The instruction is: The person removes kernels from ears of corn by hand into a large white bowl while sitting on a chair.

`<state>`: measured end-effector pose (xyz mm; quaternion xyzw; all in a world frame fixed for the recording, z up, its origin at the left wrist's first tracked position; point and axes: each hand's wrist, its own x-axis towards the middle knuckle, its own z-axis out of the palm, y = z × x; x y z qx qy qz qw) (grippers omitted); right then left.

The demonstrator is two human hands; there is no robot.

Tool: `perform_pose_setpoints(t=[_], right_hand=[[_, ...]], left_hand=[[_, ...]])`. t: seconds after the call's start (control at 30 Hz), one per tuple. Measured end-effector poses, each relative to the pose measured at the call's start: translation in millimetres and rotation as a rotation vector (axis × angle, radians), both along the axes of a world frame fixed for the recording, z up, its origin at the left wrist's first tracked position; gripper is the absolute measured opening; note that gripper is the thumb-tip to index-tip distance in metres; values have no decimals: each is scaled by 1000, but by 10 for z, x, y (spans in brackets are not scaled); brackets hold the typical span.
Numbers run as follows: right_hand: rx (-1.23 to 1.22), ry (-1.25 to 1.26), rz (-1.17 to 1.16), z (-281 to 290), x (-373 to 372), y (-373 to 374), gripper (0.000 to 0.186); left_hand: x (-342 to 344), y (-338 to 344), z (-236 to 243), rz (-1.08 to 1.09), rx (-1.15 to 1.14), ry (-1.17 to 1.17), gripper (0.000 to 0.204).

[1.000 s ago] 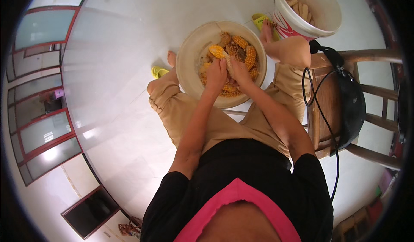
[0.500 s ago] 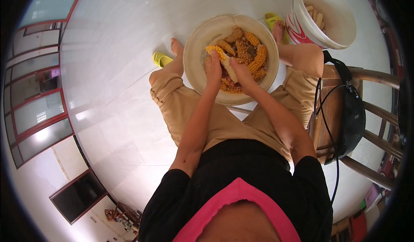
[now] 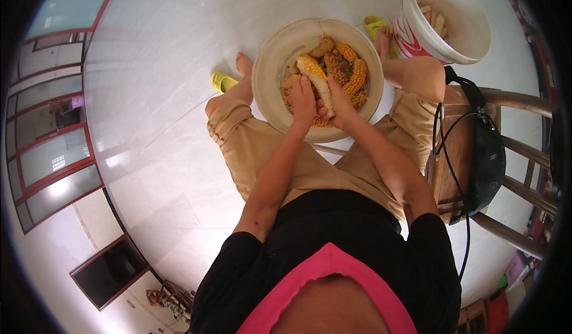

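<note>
A partly shelled corn cob point(image 3: 314, 73) is gripped between my two hands above a wide cream basin point(image 3: 268, 104). Yellow kernels cover part of its far end, while the near end is bare and pale. My left hand point(image 3: 302, 101) closes round its left side, and my right hand point(image 3: 339, 103) wraps its right side lower down. In the basin lie several corn cobs, such as a yellow one point(image 3: 356, 76) at the right, along with loose kernels. My hands and the held cob hide some of the basin's contents.
A white bucket point(image 3: 411, 21) with bare cobs point(image 3: 435, 21) inside stands at the far right. Beside my right leg is a wooden chair point(image 3: 450, 173) carrying a black bag point(image 3: 485, 167) and a dangling cable. Yellow slippers point(image 3: 223, 82) are at my feet.
The held cob has turned more upright, showing a broader bare side. My left hand has slid down and right toward the near end; my right hand stays almost in place.
</note>
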<state>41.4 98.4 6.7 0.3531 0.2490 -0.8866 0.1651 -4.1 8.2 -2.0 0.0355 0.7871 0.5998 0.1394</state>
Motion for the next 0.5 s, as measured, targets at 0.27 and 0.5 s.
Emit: perform_pose_setpoints(t=[0.27,0.5], right_hand=[[-166,73,-1,48,-16,59,46],[85,129,10,44,-37,-35,44]], left_hand=[[-78,-34,64,-4,340,-321,20],[-140,-50,107,21,318,-280,22]])
